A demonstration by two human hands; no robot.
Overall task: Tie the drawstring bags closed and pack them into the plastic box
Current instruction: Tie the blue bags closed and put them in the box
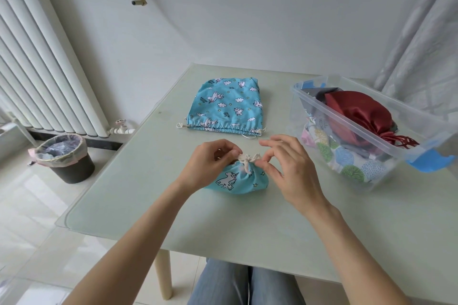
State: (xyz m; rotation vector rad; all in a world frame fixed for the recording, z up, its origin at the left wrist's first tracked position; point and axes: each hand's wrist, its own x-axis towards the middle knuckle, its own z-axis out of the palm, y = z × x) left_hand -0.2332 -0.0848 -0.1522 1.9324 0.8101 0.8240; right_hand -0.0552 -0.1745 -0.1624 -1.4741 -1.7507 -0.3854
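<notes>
At the far left, off the worktop, a dark round waste bin lined with a clear bag (65, 158) stands on the floor by the white ribbed radiator (37, 57); neither is in the way.

The left hand (210, 163) has its fingers curled, pinching one end of the cream cotton drawstring (247, 159) at the gathered neck of the small blue unicorn-print fabric bag (238, 181), which sits on the pale green glass-topped worktop (223, 225) near its front edge. The right hand (285, 168) pinches the other end with thumb and forefinger, its remaining fingers fanned loose. The likeliest slip, I judge, is a half-formed knot: if either grip lets go before the cord is drawn tight, the neck may reopen (the fabric looks slick). An uneven pull could also drag the light bag towards the near edge.

Behind it, well apart, the larger flat blue unicorn-print drawstring bag (229, 106) lies with its mouth only partly gathered.

To the right, the clear plastic box with blue latches (371, 111) already holds a dark red satin bag (357, 114) and a tree-print pouch (347, 161). Bare worktop lies between hands and box, though its near wall must be cleared, and the red bag's cords trail over the box rim.
</notes>
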